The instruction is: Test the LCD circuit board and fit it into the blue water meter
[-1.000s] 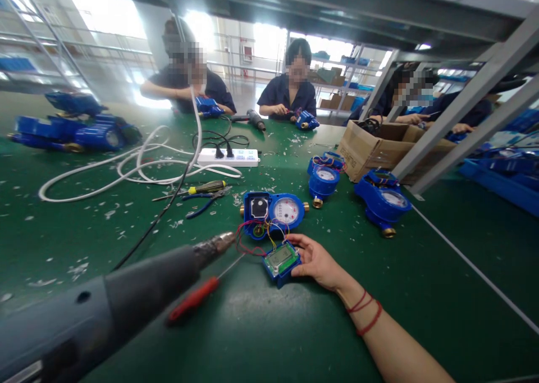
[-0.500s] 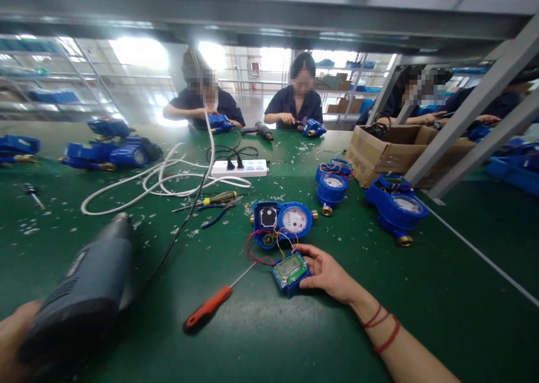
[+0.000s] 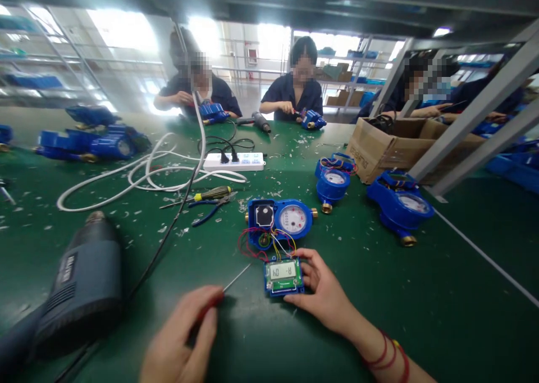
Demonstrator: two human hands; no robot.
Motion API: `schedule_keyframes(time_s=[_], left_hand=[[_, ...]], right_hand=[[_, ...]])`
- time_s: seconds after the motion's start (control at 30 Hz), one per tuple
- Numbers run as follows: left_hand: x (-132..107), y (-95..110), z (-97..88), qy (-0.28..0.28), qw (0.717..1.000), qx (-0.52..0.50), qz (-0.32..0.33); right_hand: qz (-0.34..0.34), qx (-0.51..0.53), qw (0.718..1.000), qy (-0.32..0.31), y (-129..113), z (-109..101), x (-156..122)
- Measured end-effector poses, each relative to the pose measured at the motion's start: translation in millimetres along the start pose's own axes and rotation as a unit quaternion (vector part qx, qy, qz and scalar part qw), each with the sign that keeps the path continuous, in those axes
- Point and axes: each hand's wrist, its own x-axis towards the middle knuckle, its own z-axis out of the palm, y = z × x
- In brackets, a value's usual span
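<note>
My left hand (image 3: 185, 332) is closed round the red handle of a screwdriver (image 3: 236, 277); its thin shaft points away toward the meter. Between the thumb and fingers of my right hand (image 3: 322, 290) is a blue display module (image 3: 283, 276), its green circuit board and lit screen facing up. Red, yellow and white wires (image 3: 255, 245) run from the module to a blue water meter (image 3: 290, 220) just behind it, which has a round dial and an open compartment. At the left lies a grey heat gun (image 3: 84, 282), apart from my left hand.
A white power strip (image 3: 236, 161), a looped white cable (image 3: 138, 172), pliers (image 3: 210, 209) and a yellow-and-black screwdriver (image 3: 213, 193) lie behind. More blue meters (image 3: 332, 183) and a cardboard box (image 3: 374, 153) stand to the right, near slanting metal posts. Co-workers (image 3: 295, 88) sit across the green table (image 3: 261, 343).
My left hand has let go of the heat gun and taken hold of the red screwdriver. The display module has turned slightly in my right hand, and its screen now shows characters.
</note>
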Motion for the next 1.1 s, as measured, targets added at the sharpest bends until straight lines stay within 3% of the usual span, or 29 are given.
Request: schedule_keyframes(time_s=[0.1,0.2,0.37,0.57,0.73,1.0,1.1], left_hand=[[14,21,38.1,-0.144,0.987,-0.041,-0.057],[19,36,58.7,-0.188,0.977,-0.078,-0.066],[16,33,62.8,-0.166,0.985,-0.032,-0.028],[14,25,67.6,-0.087,0.988,0.065,0.112],[14,19,69.1,-0.071,0.974,0.116,0.18],[15,16,68.7,-0.087,0.966,0.148,0.191],[17,17,68.9,-0.109,0.98,0.089,0.139]], right_hand=[[-0.001,-0.016,0.999,0.03,2,4,0],[0.006,-0.028,0.999,0.046,3,6,1],[0.027,-0.023,0.999,0.037,5,9,2],[0.031,-0.06,0.996,0.065,4,12,1],[0.021,-0.093,0.993,0.073,2,15,2],[0.016,-0.083,0.994,0.064,3,16,0],[0.023,-0.073,0.995,0.069,4,15,4]])
